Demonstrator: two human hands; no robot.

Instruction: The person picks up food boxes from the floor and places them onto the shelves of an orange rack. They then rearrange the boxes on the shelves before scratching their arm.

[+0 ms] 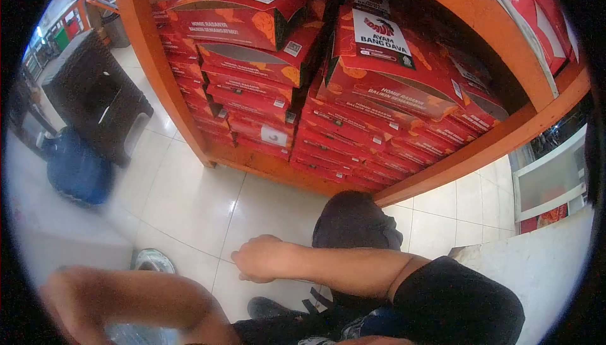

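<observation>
My right hand [259,258] is over the tiled floor in the lower middle, its fingers curled in and nothing showing in them. The forearm comes in from a black sleeve on the right. At the lower left edge, my left hand [71,297] is bent downward and blurred, with its fingers hidden. Beyond my right hand, red printed cardboard boxes [394,86] are stacked in columns under an orange-framed table [161,86]. Neither hand touches them.
A dark woven stool-like piece [82,80] and a blue rounded container [79,168] are at the left. My dark-clothed knee [353,222] is close to the orange frame. Red packages [530,10] lie at the upper right, with a white-framed panel [552,184] below.
</observation>
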